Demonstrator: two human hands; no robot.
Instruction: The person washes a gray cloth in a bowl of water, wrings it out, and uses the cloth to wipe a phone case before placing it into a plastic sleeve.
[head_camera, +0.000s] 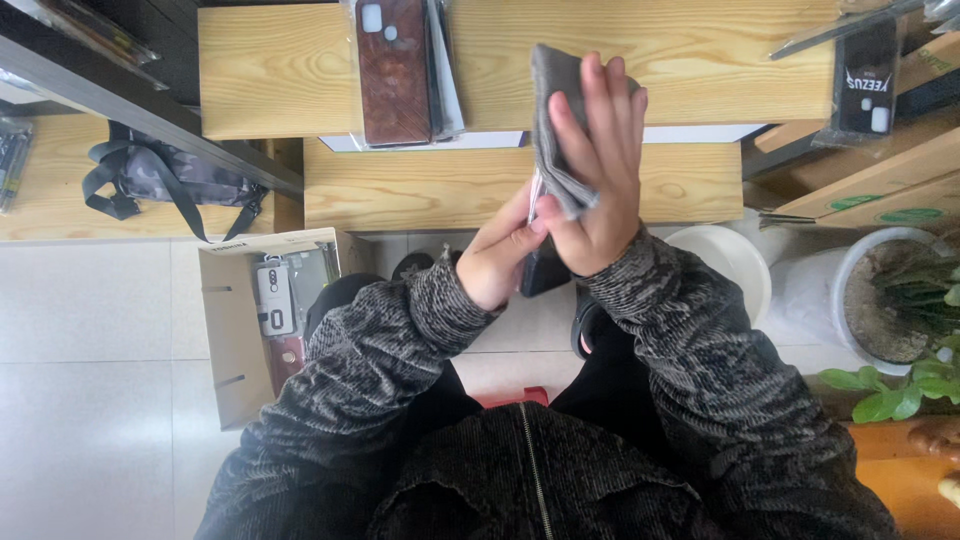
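My right hand (596, 170) is raised in front of me, holding a folded grey cloth (553, 120) against a thin flat object whose pale edge shows by the thumb. My left hand (500, 255) pinches the lower edge of that object from below. A dark item (543, 272) sits under both hands, mostly hidden. On the upper wooden shelf (270, 70) lies a stack of bagged phone cases, the top one brown (392, 70).
An open cardboard box (235, 340) with packaged phone cases stands on the tiled floor at left. A dark bag (170, 180) rests on a low shelf. White plant pots (860, 300) and green leaves are at right. Another packaged case (865, 80) lies top right.
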